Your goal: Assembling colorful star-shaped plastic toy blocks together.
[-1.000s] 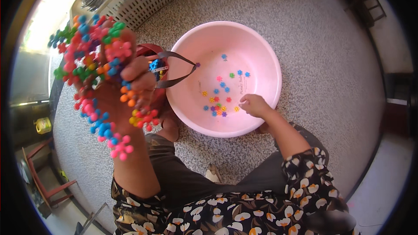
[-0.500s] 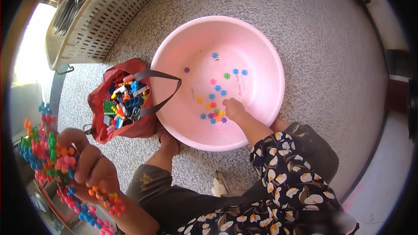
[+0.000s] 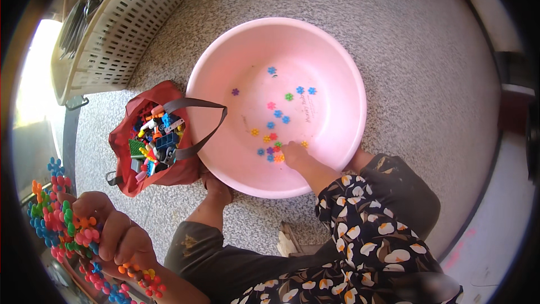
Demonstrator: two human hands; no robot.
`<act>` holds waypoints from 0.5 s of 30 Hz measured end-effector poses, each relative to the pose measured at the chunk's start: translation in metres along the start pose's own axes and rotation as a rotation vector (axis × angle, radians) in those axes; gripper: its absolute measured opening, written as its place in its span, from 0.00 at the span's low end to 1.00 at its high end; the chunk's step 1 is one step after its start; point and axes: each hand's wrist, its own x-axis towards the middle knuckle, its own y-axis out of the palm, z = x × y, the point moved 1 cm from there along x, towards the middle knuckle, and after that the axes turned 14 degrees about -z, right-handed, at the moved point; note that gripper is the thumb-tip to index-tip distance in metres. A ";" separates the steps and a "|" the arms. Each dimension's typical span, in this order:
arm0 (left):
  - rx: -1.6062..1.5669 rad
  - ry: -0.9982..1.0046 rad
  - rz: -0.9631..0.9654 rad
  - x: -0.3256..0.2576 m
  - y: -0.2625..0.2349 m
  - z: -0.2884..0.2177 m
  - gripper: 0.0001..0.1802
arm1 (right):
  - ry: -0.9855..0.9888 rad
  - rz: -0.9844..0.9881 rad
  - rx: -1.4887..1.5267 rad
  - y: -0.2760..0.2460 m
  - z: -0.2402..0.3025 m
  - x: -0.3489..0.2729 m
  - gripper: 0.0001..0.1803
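A large branching cluster of linked plastic flower pieces, in pink, blue, green, orange and red, is gripped in my left hand. Its strands hang past the wrist at lower left. My right hand reaches into the pink tub, its fingers closed and bent down among loose flower pieces on the bottom. Its fingertips are hidden, so whatever they pinch cannot be seen. One yellow flower piece lies just right of that hand. Farther up the tub are scattered blue, purple, green and pink pieces.
A red bag full of mixed toy bricks stands left of the tub, its dark strap lying over the rim. A pale slotted basket with metal utensils is at upper left. My feet flank the tub on the speckled floor.
My right hand has moved down and slightly left onto the cluster of loose pieces, covering some. A yellow piece now shows to its right. My left hand still grips the linked pieces, slightly lower.
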 end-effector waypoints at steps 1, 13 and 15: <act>0.005 0.000 -0.002 -0.001 0.000 -0.001 0.24 | 0.009 0.033 0.014 -0.002 0.007 -0.002 0.11; -0.097 -0.139 0.037 -0.001 0.018 0.014 0.14 | 0.066 0.407 0.038 -0.029 0.013 -0.004 0.12; -0.097 -0.136 0.038 -0.002 0.016 0.010 0.16 | 0.011 0.413 0.043 -0.030 0.025 -0.006 0.14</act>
